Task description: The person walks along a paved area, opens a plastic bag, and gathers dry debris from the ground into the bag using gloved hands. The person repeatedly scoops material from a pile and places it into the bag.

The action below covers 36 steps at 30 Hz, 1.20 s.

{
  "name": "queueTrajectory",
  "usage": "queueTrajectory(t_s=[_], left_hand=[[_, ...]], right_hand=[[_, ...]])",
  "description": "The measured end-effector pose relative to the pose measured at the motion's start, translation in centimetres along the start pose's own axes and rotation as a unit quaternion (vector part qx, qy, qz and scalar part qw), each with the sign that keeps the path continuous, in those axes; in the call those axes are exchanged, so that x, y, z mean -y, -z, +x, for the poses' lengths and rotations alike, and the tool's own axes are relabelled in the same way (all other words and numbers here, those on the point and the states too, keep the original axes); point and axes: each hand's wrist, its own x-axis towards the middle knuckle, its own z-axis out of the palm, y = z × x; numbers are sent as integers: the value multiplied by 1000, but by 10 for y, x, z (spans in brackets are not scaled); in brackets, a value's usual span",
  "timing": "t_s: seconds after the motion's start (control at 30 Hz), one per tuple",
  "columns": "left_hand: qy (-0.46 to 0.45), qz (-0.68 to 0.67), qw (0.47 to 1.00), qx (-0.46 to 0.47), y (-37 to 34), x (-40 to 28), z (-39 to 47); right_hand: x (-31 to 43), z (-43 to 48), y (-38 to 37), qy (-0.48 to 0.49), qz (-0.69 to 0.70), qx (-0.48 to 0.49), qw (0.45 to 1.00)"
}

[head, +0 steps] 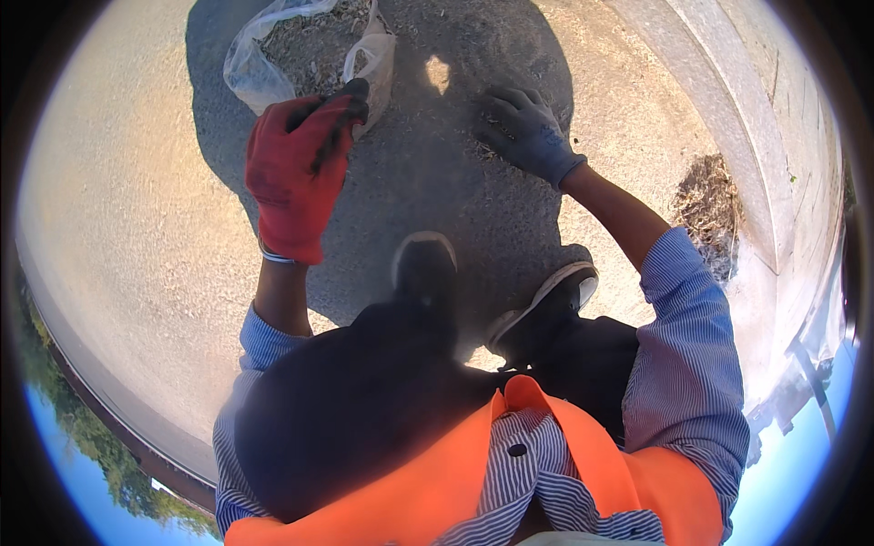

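My left hand [297,164], in a red work glove with dark stains, has its fingers closed on the near rim of a clear plastic bag [252,75]. Dry leaf and grass litter [311,51] fills the bag's wide mouth. To the right, my right hand [522,133] wears a grey glove and is spread palm down at the ground, over a little scattered debris; its fingertips are partly in shade, and I see nothing held in it.
A heap of dry leaves and grass [710,205] lies at the right beside a concrete curb [744,130]. My shadow covers the rough pavement [123,191] between the hands. My two dark shoes [427,263] stand just below.
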Motion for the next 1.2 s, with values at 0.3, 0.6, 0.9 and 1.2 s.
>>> queueTrajectory(t_s=[0.3, 0.6, 0.9, 1.2], left_hand=[[1, -27, 1000, -2, 0, 6, -8], [7, -8, 1000, 13, -11, -1, 2], [27, -3, 999, 37, 3, -4, -12], [24, 28, 995, 95, 7, -16, -11]], right_hand=[[-16, -48, 34, 28, -7, 32, 999], [-35, -81, 55, -282, 103, 156, 941], [4, -43, 15, -119, 13, 206, 971], [-7, 14, 26, -248, 277, 87, 924]])
